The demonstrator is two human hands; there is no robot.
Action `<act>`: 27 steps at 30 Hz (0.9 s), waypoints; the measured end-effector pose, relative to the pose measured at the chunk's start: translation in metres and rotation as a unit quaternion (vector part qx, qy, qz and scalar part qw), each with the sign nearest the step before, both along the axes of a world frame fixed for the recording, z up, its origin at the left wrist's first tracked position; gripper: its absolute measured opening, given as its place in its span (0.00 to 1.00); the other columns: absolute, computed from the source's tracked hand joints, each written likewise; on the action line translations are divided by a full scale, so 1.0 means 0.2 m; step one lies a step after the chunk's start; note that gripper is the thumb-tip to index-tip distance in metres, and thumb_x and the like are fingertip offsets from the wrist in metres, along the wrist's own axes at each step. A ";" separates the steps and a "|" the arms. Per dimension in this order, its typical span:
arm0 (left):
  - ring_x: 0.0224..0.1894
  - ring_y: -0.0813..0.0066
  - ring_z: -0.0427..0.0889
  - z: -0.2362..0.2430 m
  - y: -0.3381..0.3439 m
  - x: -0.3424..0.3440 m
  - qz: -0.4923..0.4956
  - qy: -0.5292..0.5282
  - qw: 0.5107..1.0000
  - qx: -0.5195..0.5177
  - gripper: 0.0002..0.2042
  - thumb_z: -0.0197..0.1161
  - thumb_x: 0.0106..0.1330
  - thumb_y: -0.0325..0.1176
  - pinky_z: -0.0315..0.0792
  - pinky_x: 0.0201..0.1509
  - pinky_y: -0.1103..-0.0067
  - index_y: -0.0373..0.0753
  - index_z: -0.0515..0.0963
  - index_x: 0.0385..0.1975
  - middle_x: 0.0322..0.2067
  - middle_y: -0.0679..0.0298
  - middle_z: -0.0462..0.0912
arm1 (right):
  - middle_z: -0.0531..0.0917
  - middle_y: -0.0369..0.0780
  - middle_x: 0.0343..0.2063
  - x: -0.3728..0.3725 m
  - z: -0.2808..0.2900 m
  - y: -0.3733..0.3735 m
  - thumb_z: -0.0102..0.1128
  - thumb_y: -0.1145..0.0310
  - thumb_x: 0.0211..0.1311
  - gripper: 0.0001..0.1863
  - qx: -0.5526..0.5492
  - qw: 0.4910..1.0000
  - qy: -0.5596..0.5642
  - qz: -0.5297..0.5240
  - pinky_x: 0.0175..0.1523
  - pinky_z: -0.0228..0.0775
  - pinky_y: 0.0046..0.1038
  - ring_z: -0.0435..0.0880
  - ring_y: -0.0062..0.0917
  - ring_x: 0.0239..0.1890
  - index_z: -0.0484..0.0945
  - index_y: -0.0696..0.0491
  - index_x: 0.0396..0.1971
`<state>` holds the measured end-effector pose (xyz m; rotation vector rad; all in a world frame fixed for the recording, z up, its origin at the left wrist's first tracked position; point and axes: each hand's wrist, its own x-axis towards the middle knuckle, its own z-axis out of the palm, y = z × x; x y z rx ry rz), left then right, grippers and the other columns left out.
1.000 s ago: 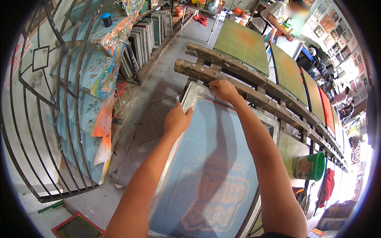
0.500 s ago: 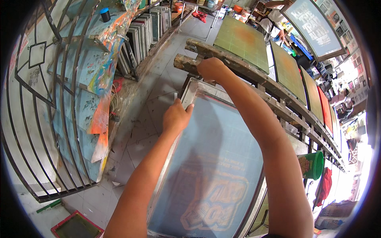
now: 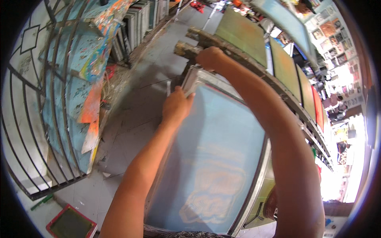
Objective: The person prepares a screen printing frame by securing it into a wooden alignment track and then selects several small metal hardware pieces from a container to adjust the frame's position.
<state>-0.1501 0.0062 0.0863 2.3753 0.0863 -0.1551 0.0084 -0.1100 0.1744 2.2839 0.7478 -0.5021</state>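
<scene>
A large screen-printing frame (image 3: pixel 218 139) with pale blue mesh slants in front of me, a faint lettered design in its lower part. My left hand (image 3: pixel 177 106) is closed around its left rail near the far corner. A thin whitish piece (image 3: pixel 168 88) sticks up beside those fingers; I cannot make out what it is. My right hand (image 3: pixel 209 59) is closed at the frame's far edge, against the end of a paint-crusted wooden beam (image 3: pixel 186 50). What its fingers hold is hidden.
Green printing boards (image 3: pixel 241 37) run in a row along the rails to the right. On the left stand a dark metal grille (image 3: pixel 59 87) and a paint-splashed blue shelf (image 3: pixel 73 107). Stored frames (image 3: pixel 137 25) lean beyond it. A small red-rimmed screen (image 3: pixel 71 224) lies on the floor.
My view has shifted and tilted. Both hands keep their places on the frame and beam. At the upper right, another large screen has tipped flatter, and the green tub is now mostly hidden.
</scene>
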 end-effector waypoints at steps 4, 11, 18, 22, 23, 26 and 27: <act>0.46 0.42 0.79 0.05 -0.05 0.00 -0.012 0.016 1.000 0.000 0.31 0.53 0.65 0.52 0.73 0.51 0.60 0.24 0.67 0.53 0.41 0.37 0.79 | 0.85 0.40 0.41 -0.06 0.02 -0.14 0.53 0.66 0.60 0.12 0.074 0.994 -0.078 -0.021 0.46 0.78 0.37 0.84 0.35 0.45 0.85 0.50 0.37; 0.46 0.45 0.79 0.01 -0.08 0.00 0.002 -0.044 0.998 0.041 0.30 0.53 0.65 0.51 0.74 0.49 0.60 0.25 0.67 0.51 0.41 0.39 0.79 | 0.85 0.44 0.35 -0.21 0.28 -0.30 0.55 0.62 0.59 0.11 0.321 0.940 -0.099 -0.057 0.41 0.77 0.40 0.84 0.40 0.38 0.83 0.47 0.37; 0.45 0.44 0.79 0.06 -0.06 -0.01 0.017 -0.024 0.997 0.074 0.29 0.53 0.65 0.52 0.73 0.48 0.59 0.26 0.69 0.49 0.41 0.40 0.79 | 0.81 0.47 0.29 -1.03 0.03 -0.75 0.56 0.62 0.61 0.11 0.592 0.791 -0.101 -0.116 0.39 0.71 0.43 0.80 0.44 0.36 0.79 0.54 0.35; 0.45 0.43 0.79 0.03 -0.08 -0.01 0.008 -0.043 0.996 0.078 0.29 0.53 0.65 0.52 0.73 0.48 0.59 0.26 0.70 0.47 0.40 0.39 0.80 | 0.82 0.46 0.33 -1.36 -0.10 -1.15 0.57 0.66 0.60 0.10 0.592 0.751 -0.167 -0.239 0.42 0.72 0.39 0.80 0.44 0.39 0.80 0.55 0.37; 0.45 0.42 0.79 0.02 -0.10 -0.01 0.006 -0.042 0.996 0.076 0.28 0.53 0.65 0.52 0.73 0.48 0.59 0.26 0.70 0.46 0.40 0.39 0.80 | 0.82 0.46 0.35 -1.42 -0.12 -1.27 0.57 0.66 0.60 0.10 0.569 0.754 -0.192 -0.264 0.43 0.72 0.39 0.80 0.44 0.40 0.80 0.55 0.37; 0.45 0.41 0.79 0.01 -0.12 0.01 0.007 -0.054 0.996 0.076 0.28 0.54 0.64 0.51 0.72 0.48 0.59 0.25 0.71 0.46 0.40 0.38 0.79 | 0.82 0.46 0.35 -1.47 -0.25 -1.66 0.56 0.66 0.59 0.10 0.541 0.731 -0.274 -0.313 0.43 0.72 0.39 0.80 0.44 0.40 0.81 0.53 0.37; 0.45 0.41 0.79 -0.01 -0.12 0.01 0.003 -0.059 0.996 0.071 0.28 0.54 0.64 0.51 0.72 0.48 0.59 0.25 0.71 0.46 0.40 0.38 0.79 | 0.82 0.46 0.34 -1.46 -0.27 -1.77 0.56 0.65 0.59 0.10 0.509 0.733 -0.306 -0.331 0.43 0.72 0.40 0.80 0.43 0.40 0.81 0.52 0.37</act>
